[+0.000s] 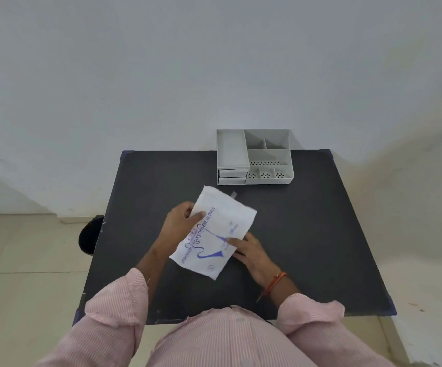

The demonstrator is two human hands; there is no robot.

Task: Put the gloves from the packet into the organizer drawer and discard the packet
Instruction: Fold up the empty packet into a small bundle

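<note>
A white glove packet (214,231) with blue print hangs tilted above the middle of the black table (307,234). My left hand (181,221) pinches its upper left edge. My right hand (249,250) grips its lower right edge. A thin clear strip sticks out at the packet's top corner. The grey organizer (254,157) stands at the table's far edge. It has open compartments on top and two shut drawers (232,176) at its front left. No loose gloves are visible.
A dark round bin (89,235) stands on the tiled floor just left of the table. A white wall rises behind the organizer. My striped pink sleeves cover the near table edge.
</note>
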